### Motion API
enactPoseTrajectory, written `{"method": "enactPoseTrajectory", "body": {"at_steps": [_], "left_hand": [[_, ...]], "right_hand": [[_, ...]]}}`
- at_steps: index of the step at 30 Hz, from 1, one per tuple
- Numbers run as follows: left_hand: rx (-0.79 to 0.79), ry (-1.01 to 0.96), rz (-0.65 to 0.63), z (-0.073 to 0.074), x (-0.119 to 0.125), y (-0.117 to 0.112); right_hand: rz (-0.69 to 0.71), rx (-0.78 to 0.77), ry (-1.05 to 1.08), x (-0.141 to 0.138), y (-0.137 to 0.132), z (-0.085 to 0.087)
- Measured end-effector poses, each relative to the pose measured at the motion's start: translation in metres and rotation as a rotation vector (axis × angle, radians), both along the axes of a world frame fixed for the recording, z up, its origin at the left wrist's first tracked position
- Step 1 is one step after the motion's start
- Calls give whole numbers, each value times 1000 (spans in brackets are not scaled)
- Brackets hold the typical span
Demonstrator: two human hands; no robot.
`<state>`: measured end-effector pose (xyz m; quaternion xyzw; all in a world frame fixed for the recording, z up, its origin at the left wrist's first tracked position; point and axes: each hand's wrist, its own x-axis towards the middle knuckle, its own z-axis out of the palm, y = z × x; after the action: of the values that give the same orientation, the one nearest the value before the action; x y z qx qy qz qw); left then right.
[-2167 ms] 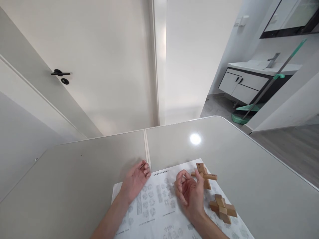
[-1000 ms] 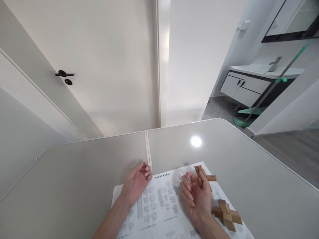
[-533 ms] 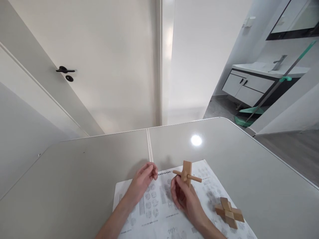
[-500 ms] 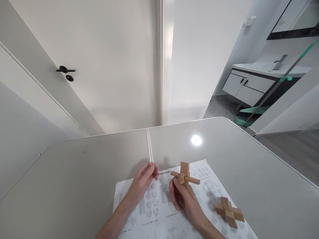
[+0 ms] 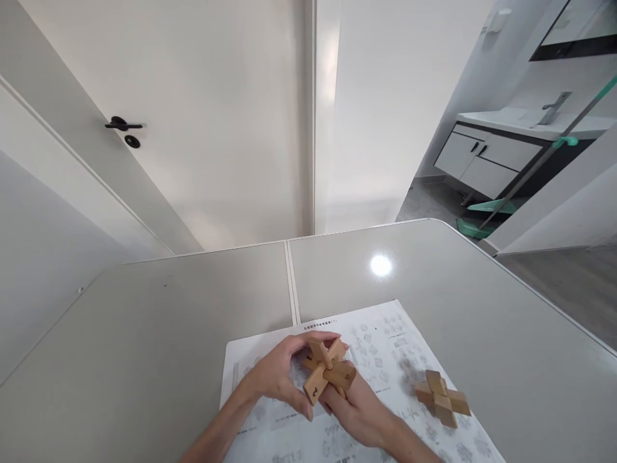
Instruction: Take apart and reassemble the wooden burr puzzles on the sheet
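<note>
A wooden interlocking puzzle (image 5: 330,368) of crossed light-brown bars is held above the printed sheet, with dark numbers on some bar ends, one reading 2. My right hand (image 5: 359,405) grips it from below and the right, its fingers partly hidden under the bars. From the left, my left hand (image 5: 282,373) curls round the same puzzle. Its fingertips reach behind the upper bars and its thumb lies by the bar marked 2. A second wooden puzzle (image 5: 442,399), also cross-shaped, rests on the right part of the sheet, apart from both hands.
Under the hands lies a white sheet (image 5: 385,321) printed with small diagrams. It covers the near middle of the grey table (image 5: 144,347), which has a seam (image 5: 292,283) across it. Beyond the table are a door (image 5: 231,116) and, at right, a sink cabinet (image 5: 486,154).
My left hand has moved right and now curls round the puzzle. The puzzle in my right hand has been turned and lowered, showing numbered bar ends. The view has shifted slightly.
</note>
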<state>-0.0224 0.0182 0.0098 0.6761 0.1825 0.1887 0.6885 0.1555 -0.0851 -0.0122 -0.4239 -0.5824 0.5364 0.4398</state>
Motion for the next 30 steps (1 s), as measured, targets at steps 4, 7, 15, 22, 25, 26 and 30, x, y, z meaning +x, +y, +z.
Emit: {"method": "enactPoseTrajectory", "body": {"at_steps": [4,7,15,22,25,26,30], "left_hand": [[64,29,-54,-13,-2,6],[43,25,-2,-16,-3,7],[-49,-51,167,-16,-2,8],[-68,-38,180,-15,0,7],[-53,5,202,-12,1,5],[-53,13,213,-12,1,4],[-72,-11,208,-14,1,5]], "right_hand": [[44,37,-53,1,2,-3],[7,32,-115,0,2,-1],[-158,138,-342,2,5,-5],[-212,197,-447,0,3,-11],[-212,204,-437,0,3,-10],[-208,200,-426,0,3,-9],[-123,177,-345,2,2,-5]]}}
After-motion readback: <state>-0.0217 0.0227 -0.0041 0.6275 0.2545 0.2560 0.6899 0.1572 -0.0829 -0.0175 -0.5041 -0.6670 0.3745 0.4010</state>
